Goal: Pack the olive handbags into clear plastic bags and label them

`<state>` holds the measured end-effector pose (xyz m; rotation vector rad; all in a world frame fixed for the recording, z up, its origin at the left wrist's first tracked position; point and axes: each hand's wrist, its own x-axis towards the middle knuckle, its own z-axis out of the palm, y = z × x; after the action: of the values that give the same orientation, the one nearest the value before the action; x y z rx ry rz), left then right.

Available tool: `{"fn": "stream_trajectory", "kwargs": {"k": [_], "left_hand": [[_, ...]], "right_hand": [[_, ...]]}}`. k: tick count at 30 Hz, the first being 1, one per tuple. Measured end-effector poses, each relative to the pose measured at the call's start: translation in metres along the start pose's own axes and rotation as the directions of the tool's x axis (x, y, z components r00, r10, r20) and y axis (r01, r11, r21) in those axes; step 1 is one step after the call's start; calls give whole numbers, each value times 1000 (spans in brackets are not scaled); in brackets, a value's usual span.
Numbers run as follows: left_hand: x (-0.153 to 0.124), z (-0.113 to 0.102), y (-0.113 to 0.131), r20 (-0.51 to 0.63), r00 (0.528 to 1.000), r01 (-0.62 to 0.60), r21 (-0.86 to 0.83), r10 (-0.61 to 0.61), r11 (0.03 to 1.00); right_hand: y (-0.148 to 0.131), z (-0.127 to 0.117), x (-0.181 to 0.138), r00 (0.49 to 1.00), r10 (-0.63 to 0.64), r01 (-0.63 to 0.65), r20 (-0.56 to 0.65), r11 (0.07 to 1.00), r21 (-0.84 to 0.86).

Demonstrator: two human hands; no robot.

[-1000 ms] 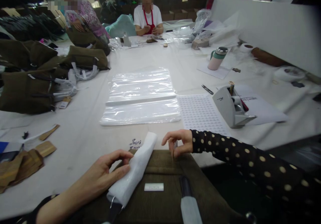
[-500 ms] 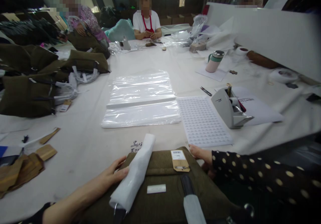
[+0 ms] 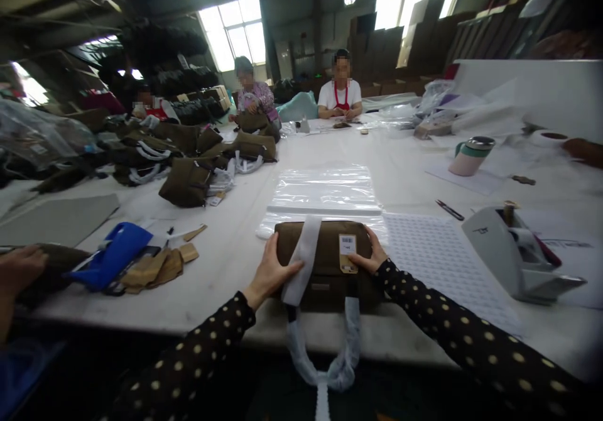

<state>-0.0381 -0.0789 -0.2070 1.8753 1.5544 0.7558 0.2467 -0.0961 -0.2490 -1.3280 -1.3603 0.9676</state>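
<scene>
An olive-brown handbag (image 3: 330,248) lies at the table's near edge, held between both my hands. My left hand (image 3: 277,270) grips its left end, the thumb over a white foam-wrapped strap (image 3: 305,254). At the right end my right hand (image 3: 372,254) is closed on the bag, its thumb on the kraft hang tag (image 3: 348,251) with a white barcode label. The bag's wrapped handles (image 3: 325,371) droop over the table edge towards me. Just beyond the bag lies a stack of clear plastic bags (image 3: 325,191).
A label sheet (image 3: 419,251), a tape dispenser (image 3: 509,264), thread snips (image 3: 450,210) and a pink cup (image 3: 471,157) are on the right. Kraft tags (image 3: 155,270), a blue item (image 3: 113,251) and several olive bags (image 3: 186,182) lie left. A co-worker's hand (image 3: 21,267) shows at far left; others sit opposite.
The view has tilted up and swung left. The handbag has moved forward over the plastic stack's near edge, its handles now hanging towards me. My right hand has come onto the hang tag.
</scene>
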Motion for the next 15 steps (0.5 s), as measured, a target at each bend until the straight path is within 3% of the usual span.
{"fn": "stream_trajectory", "kwargs": {"k": [3, 6, 9, 11, 13, 15], "left_hand": [[-47, 25, -14, -163, 985, -69, -31, 63, 997], [-77, 29, -19, -147, 988, -63, -42, 56, 997], [-71, 24, -16, -208, 974, -78, 62, 89, 995], [-51, 18, -6, -246, 915, -261, 243, 320, 934], [-30, 11, 9, -20, 781, -566, 398, 624, 722], [-12, 4, 21, 306, 638, -762, 387, 707, 519]], "right_hand": [[12, 0, -32, 993, -112, 107, -31, 986, -130], [15, -5, -60, 996, -49, 35, -70, 981, -190], [15, -5, -60, 995, 18, -38, -97, 978, -208], [13, -2, -47, 992, -13, -26, -129, 953, -301], [10, 4, -32, 972, -166, 64, -165, 867, -495], [4, 11, -22, 921, -386, 236, -56, 666, -707]]}}
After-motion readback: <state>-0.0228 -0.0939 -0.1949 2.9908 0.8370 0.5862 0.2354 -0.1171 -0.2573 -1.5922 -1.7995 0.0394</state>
